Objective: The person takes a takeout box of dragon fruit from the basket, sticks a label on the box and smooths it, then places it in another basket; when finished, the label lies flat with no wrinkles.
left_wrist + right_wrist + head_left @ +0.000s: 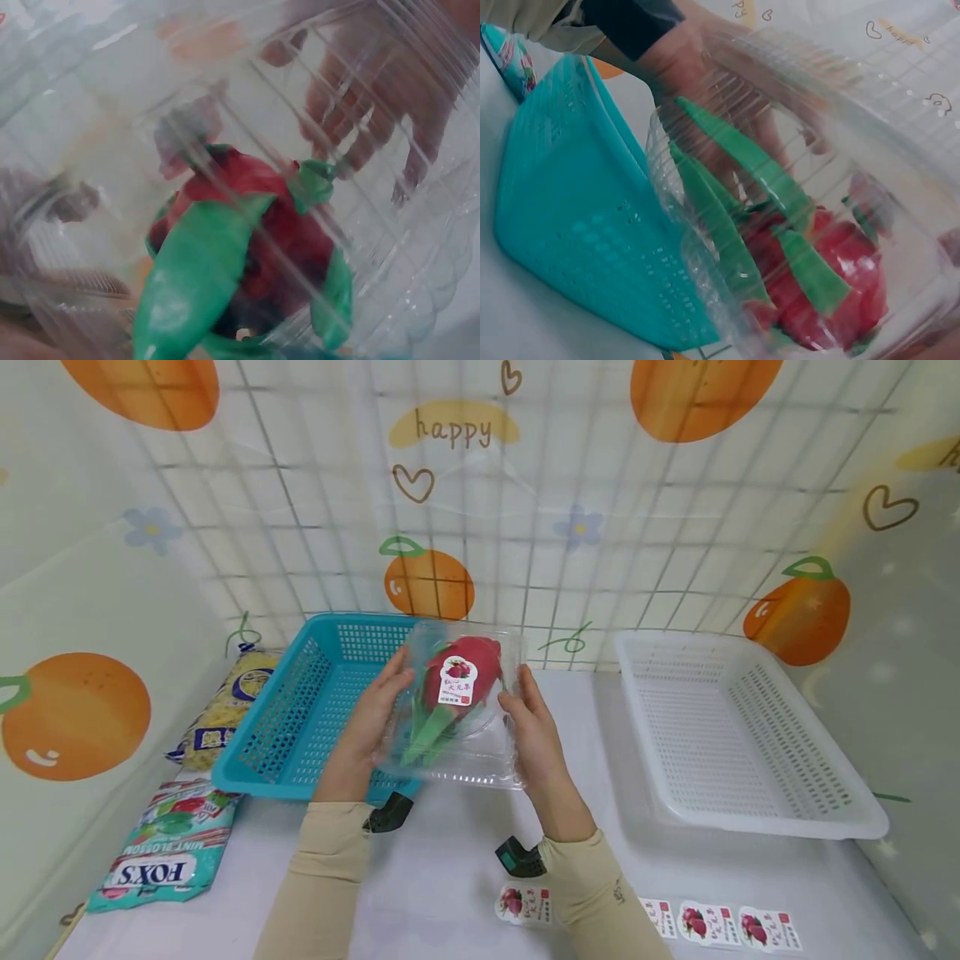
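Clear plastic box (487,750), seemingly light and flexible through the glare, suited side grips: left hand (369,717) held nine o'clock, right hand (542,742) three.

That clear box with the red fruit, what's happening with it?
A person is holding the clear box up off the table, with the left hand on one side and the right hand on the other. The red fruit is inside, and a white label shows over it. The blue basket is on the left, the white basket on the right. More stickers lie near the right sleeve.
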### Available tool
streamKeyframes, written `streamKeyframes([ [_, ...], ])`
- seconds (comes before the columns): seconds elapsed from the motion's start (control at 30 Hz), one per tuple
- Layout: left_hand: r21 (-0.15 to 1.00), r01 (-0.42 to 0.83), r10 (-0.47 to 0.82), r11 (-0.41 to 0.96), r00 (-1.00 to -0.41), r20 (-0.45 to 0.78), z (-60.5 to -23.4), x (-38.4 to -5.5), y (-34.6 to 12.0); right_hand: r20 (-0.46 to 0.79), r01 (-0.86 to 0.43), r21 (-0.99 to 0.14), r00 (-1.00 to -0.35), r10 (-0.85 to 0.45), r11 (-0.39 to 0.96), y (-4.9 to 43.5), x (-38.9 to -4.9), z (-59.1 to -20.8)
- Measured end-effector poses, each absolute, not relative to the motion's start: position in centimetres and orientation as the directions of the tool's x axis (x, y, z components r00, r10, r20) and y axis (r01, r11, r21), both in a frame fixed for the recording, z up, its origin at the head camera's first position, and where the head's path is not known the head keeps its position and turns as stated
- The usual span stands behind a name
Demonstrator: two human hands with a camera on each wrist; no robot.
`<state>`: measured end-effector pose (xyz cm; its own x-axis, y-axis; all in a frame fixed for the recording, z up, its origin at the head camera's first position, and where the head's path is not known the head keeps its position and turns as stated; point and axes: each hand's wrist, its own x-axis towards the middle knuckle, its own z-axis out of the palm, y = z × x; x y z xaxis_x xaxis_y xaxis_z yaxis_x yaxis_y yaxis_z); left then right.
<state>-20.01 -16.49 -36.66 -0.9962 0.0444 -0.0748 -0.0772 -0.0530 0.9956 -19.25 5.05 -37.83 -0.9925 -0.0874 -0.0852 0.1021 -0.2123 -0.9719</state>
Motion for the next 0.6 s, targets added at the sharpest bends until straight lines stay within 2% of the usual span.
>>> streamKeyframes([
  [0.4, 0.991, -0.068, 0.044, -0.111, -0.997, -0.064, -36.1, -19.1, -20.2, -0.080, 0.103, -0.980, -0.987, -0.136, -0.170, 1.8, -19.2, -37.7],
  [0.6, 0.988, -0.041, 0.095, -0.148, -0.995, -0.027, -36.0, -18.8, -22.6, -0.058, 0.086, -0.985, -0.981, -0.185, -0.148, 0.3, -18.9, -37.5],
])
